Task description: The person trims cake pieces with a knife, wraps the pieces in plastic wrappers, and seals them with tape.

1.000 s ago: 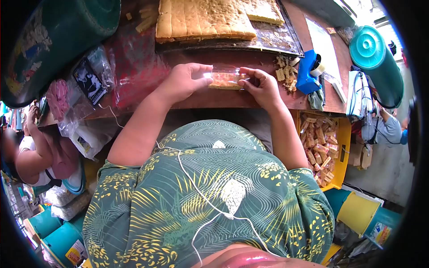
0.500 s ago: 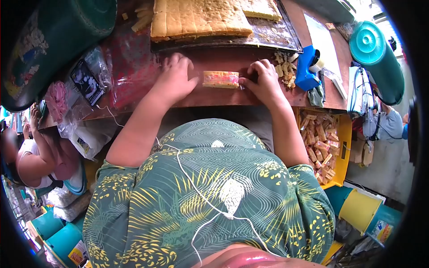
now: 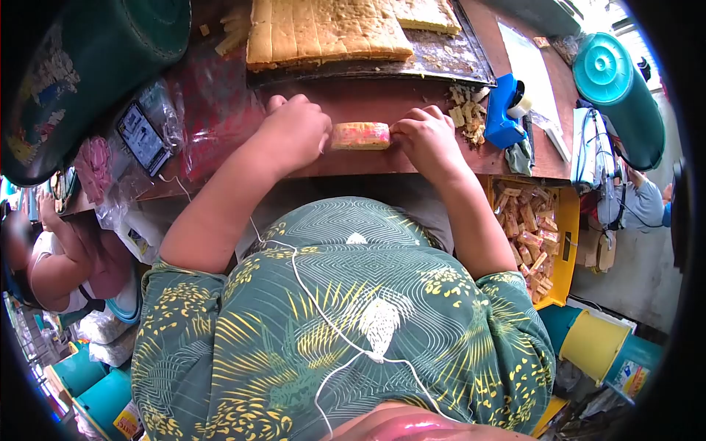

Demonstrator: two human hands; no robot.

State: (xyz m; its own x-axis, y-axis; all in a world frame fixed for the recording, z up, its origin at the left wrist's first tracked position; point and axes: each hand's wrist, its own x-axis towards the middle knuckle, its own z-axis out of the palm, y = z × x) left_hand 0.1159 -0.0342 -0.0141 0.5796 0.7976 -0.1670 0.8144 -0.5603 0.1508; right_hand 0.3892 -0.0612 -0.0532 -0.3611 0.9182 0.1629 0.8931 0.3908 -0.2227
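A wrapped cake slice (image 3: 360, 137) in clear plastic with red print lies crosswise near the table's front edge. At its left end my left hand (image 3: 298, 131) is closed, fingers curled on the wrapper's end. My right hand (image 3: 426, 138) pinches the wrapper at the right end between thumb and fingers. Just beyond my hands, a large sheet cake (image 3: 323, 33) scored into strips rests on a dark baking tray (image 3: 448, 59).
Right of my hands are cake scraps (image 3: 468, 114) and a blue tape dispenser (image 3: 504, 114). A yellow crate (image 3: 562, 250) of wrapped slices stands below the edge. Printed plastic wrappers (image 3: 213, 117) and a phone (image 3: 141, 138) lie left. Another person (image 3: 62, 257) sits at far left.
My left hand has moved right and closed at the slice's left end. My right hand's fingers have drawn together on the other end. The slice has turned slightly, and the phone's screen is now bright.
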